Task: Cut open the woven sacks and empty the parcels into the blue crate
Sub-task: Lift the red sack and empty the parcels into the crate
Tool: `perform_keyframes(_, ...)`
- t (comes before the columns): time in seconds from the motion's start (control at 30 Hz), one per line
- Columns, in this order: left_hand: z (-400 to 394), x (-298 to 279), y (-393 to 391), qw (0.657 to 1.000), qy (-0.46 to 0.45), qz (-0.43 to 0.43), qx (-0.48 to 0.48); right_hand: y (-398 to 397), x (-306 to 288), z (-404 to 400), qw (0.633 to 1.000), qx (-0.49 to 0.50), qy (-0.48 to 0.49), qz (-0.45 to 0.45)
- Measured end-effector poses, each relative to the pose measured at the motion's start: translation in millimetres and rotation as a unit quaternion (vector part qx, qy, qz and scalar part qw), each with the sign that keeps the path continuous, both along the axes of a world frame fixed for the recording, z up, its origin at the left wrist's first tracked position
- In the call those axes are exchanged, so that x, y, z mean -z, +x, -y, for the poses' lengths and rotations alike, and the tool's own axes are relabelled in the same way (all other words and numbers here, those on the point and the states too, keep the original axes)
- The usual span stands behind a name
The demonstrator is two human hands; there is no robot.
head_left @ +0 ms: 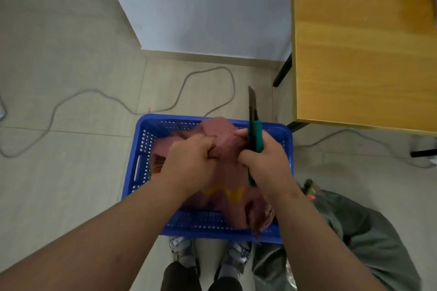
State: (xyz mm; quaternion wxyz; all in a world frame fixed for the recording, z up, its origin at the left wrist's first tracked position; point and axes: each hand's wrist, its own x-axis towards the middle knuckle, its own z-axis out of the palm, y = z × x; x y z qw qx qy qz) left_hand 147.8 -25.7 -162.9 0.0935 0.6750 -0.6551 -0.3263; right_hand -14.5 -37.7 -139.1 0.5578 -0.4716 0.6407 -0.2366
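Sack (227,139): maroon woven, bunched inside the blue crate (139,149) at 6 o'clock.
Left hand (189,163): fingers clenched on sack fabric.
Right hand (264,160): fingers wrapped round green knife (255,134), blade pointing 12 o'clock.

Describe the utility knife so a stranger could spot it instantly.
Find the blue crate on the floor beside the wooden table. Over its far right corner, the right hand grips the utility knife: green handle, dark blade pointing away, unlike the soft reddish sack beside it.

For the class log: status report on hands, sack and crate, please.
Left hand grips red sack over blue crate. Right hand holds knife, blade out. Nothing blocking.
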Motion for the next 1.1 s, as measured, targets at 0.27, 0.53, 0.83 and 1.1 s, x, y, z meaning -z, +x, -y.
perform_keyframes(0.27, -16, -126, 17, 0.98, -0.049, -0.125, -0.144, -11, -39, -27, 0.992, -0.026, 0.051, -0.111)
perform_keyframes(0.53, -36, -202, 95, 0.957, -0.079, -0.175, -0.218, 24, -159, -16, 0.973, 0.027, -0.17, -0.151)
perform_keyframes(0.83, -76, -234, 142, 0.97, 0.04, -0.185, -0.155, 60, -216, -45, 0.941, 0.051, -0.243, -0.228)
perform_keyframes(1.1, -103, -241, 141, 0.965, 0.041, -0.146, -0.216, 67, -242, -62, 0.943, -0.041, -0.213, -0.252)
